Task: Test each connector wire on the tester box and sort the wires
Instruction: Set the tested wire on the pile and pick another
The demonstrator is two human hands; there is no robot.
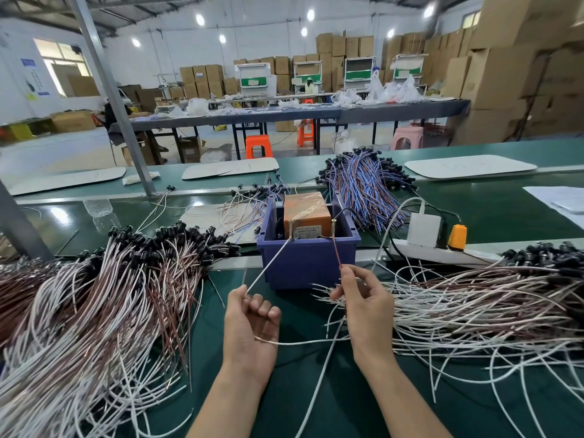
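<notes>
**Mid-test on one wire, plenty left to sort**

Pinching the white lead (268,265) between thumb and fingers of the left hand (249,317), tip up against the left brass screw (290,223) of the orange tester box (306,213). Gripping the reddish lead (337,252) in the right hand (363,308), tip at the right brass screw (334,222). Seated in a blue bin (306,263) on the green table (290,384), between two big heaps.

Judging by the lay: probably finished in the left heap (94,295), combed flat with black connectors in a row. Probably waiting in the right heap (474,305), looser and tangled. Cannot say for certain which is which. Behind the bin, a blue-and-red bundle (363,184), role unclear. So roughly midway: testing one wire now, not yet sorting it.

Printed on the box's pale label (308,230): small characters, too fine to read. Equally unreadable: the blue wall notices (28,63) far left. No brand legible anywhere.
</notes>
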